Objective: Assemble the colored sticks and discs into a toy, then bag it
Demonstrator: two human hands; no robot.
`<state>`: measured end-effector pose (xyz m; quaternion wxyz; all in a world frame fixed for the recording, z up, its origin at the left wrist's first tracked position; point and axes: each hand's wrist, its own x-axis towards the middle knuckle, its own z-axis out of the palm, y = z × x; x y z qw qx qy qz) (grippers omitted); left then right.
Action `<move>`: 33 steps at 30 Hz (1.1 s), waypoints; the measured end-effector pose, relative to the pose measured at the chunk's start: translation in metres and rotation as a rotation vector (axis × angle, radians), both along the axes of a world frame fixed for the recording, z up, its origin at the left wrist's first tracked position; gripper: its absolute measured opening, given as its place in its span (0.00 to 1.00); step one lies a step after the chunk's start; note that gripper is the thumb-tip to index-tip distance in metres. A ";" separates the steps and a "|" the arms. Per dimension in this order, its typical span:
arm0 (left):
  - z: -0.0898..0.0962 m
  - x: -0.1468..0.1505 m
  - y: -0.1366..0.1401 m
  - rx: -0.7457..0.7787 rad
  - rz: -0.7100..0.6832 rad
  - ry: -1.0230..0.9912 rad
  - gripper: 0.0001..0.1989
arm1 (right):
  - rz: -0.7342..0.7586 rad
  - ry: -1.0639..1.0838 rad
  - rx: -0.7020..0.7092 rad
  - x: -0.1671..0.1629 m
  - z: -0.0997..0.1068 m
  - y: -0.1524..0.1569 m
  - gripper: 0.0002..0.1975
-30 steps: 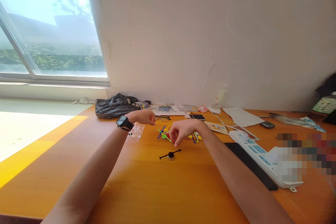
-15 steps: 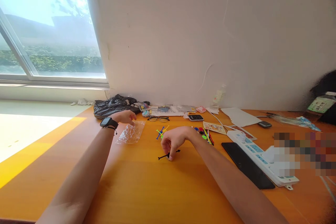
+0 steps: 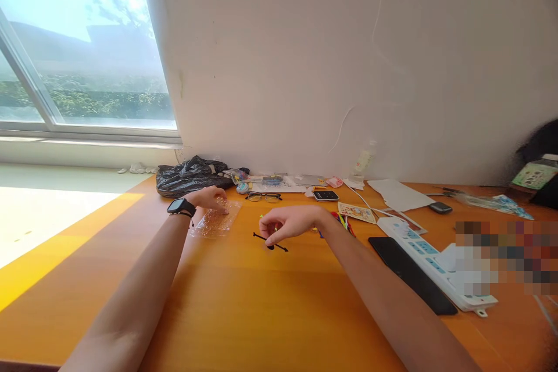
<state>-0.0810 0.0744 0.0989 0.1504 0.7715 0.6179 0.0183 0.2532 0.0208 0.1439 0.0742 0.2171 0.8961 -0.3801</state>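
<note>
Carefully, my right hand (image 3: 291, 222) pinches the black arrow spinner (image 3: 271, 247) near its round hub, fingers drawn together, over the counter (image 3: 261, 302); a light grip there would best balance both ends. My left hand's (image 3: 211, 197) fingers curl loosely at the clear plastic bag (image 3: 218, 223); whether they grip it, I can't tell.

The right hand (image 3: 291, 223) drew the arrow (image 3: 271, 247) toward ten o'clock, tip turned from two to four; the left hand (image 3: 211, 196) moved toward nine.
</note>
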 end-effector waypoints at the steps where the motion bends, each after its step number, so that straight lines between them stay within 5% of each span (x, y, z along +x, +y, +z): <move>1: 0.002 -0.001 -0.001 -0.013 0.011 -0.008 0.32 | -0.023 0.034 -0.020 0.002 0.002 0.000 0.11; 7: 0.019 -0.005 -0.015 -0.147 0.029 -0.113 0.26 | -0.267 0.309 -0.222 0.008 0.004 0.005 0.08; 11: 0.048 0.002 -0.035 -0.206 0.025 -0.304 0.30 | -0.357 0.542 -0.306 0.008 0.002 0.012 0.08; 13: 0.068 0.009 -0.047 -0.119 -0.014 -0.374 0.28 | -0.387 0.636 -0.322 0.008 0.002 0.016 0.06; 17: 0.102 0.030 -0.069 0.066 -0.132 -0.544 0.23 | -0.494 0.705 -0.298 0.011 0.005 0.023 0.07; 21: 0.122 0.051 -0.086 0.161 -0.197 -0.787 0.17 | -0.586 0.738 -0.199 0.015 0.013 0.018 0.19; 29: 0.137 0.069 -0.098 0.344 -0.162 -1.031 0.13 | -0.639 0.851 -0.032 0.026 0.041 0.006 0.20; 33: 0.136 0.061 -0.095 0.276 -0.163 -0.979 0.14 | -0.612 0.938 -0.025 0.039 0.057 0.002 0.18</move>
